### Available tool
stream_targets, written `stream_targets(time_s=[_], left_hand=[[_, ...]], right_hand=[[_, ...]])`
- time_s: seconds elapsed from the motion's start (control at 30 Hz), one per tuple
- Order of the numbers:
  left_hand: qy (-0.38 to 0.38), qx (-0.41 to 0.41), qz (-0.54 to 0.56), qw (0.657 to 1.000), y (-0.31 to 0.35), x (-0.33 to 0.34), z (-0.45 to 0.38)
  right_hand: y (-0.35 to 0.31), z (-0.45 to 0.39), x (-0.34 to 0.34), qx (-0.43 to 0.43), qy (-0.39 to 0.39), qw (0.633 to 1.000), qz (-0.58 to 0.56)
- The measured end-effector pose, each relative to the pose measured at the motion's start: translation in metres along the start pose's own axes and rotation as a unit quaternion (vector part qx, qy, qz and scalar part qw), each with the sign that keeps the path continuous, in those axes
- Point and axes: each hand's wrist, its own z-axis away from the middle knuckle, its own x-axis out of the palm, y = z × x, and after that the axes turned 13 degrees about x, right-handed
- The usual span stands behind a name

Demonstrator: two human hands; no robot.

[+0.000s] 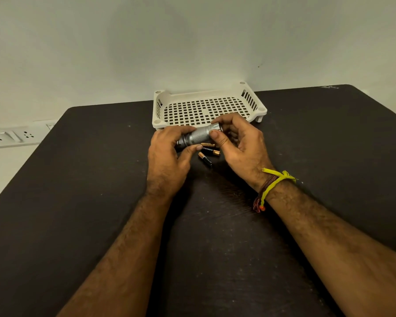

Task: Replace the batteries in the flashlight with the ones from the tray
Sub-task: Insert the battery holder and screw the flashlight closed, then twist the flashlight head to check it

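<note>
The left hand (167, 154) clamps the head end of the one silver flashlight (198, 136), held just above the dark table (78, 179) in front of the single white tray (206, 106). The tray looks empty, so the swap seems nearly done, with closing left. Three batteries (209, 152), probably the old ones, lie below the flashlight, though one is partly hidden. The right hand (236, 143) pinches the tail end, likely twisting the cap.
</note>
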Motion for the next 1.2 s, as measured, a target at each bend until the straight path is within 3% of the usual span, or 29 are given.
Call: stream_targets(time_s=[0.2,0.37,0.67,0.83,0.97,1.03,1.2], left_hand=[[0.012,0.021,-0.036,0.999,0.006,0.000,0.001],[0.027,0.026,-0.026,0.999,0.010,-0.001,0.001],[0.031,0.103,-0.061,0.992,0.018,-0.003,0.001],[0.004,0.116,-0.050,0.992,0.017,-0.001,0.000],[-0.004,0.037,0.049,0.998,0.013,0.003,0.000],[0.042,-0.029,0.128,0.990,0.013,0.005,-0.001],[0.186,-0.236,0.329,0.895,0.005,-0.002,-0.010]], right_hand=[[-0.003,0.003,0.012,0.060,0.038,0.992,-0.101],[-0.008,0.008,0.025,0.132,0.122,0.951,-0.250],[-0.017,0.021,0.032,0.111,0.154,0.954,-0.233],[-0.015,0.017,0.032,0.161,0.166,0.945,-0.230],[-0.012,0.012,0.028,0.163,0.166,0.942,-0.243],[-0.010,0.007,0.024,0.172,0.180,0.929,-0.272],[-0.007,-0.005,0.012,0.208,0.211,0.904,-0.309]])
